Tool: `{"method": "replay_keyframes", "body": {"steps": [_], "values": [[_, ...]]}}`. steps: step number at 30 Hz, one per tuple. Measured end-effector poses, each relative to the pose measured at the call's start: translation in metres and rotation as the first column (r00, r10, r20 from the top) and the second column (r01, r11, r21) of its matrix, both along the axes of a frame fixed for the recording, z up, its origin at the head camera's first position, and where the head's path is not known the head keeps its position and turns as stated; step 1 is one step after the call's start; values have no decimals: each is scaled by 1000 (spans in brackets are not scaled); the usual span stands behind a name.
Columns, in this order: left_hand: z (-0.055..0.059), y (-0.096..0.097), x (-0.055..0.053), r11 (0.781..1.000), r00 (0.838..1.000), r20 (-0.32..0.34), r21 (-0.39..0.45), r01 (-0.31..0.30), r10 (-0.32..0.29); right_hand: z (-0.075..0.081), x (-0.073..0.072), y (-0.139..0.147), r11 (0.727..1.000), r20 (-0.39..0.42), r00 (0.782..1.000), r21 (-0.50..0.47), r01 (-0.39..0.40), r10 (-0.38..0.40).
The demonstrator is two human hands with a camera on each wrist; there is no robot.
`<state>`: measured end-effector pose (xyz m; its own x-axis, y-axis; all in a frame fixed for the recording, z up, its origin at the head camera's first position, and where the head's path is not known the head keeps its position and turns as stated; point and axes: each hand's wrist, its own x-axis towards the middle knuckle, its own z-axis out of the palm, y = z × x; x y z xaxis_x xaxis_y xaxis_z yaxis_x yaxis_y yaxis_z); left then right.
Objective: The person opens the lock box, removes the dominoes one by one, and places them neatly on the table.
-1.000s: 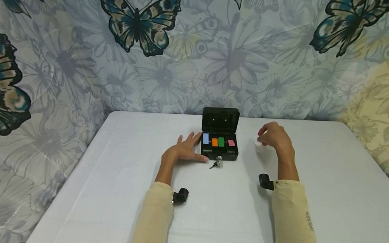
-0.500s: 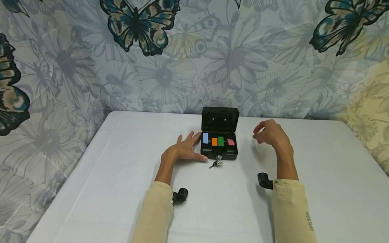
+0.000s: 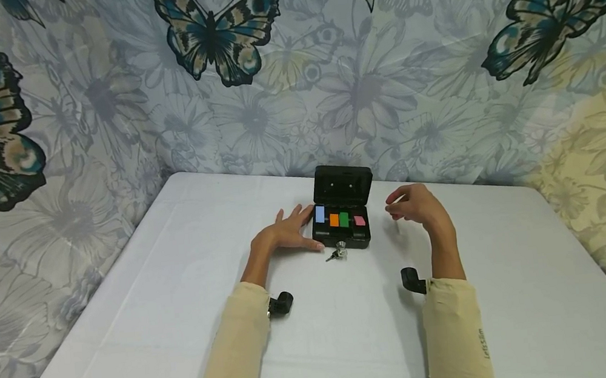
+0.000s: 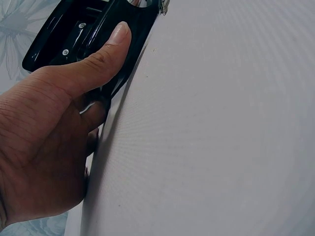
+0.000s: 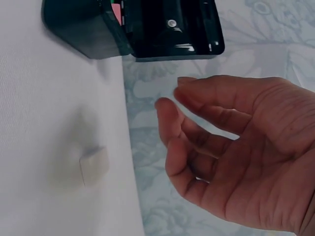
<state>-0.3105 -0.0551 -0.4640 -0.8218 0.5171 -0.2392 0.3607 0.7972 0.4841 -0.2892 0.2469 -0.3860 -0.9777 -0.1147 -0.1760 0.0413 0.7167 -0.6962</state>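
My wide-spread left hand likely steadies the box while my empty, loosely curled right hand hovers to its right.

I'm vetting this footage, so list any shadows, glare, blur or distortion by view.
Head: soft shadow beside the right sleeve; left wrist: faint ripple lines across the white table; right wrist: bright glare on the box lid, white block soft-edged with a blurry shadow.
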Motion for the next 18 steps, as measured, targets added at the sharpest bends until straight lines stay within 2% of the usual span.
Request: {"method": "replay_keyframes", "body": {"steps": [7,18], "values": [[0,1,1,1000,1000,5,-5,3,-3,0,1,-3,997,9,1000,-75,-8,8],[0,0,0,1000,1000,-7,-4,5,-5,0,-2,-13,997,-6,1000,-73,-20,20]]}}
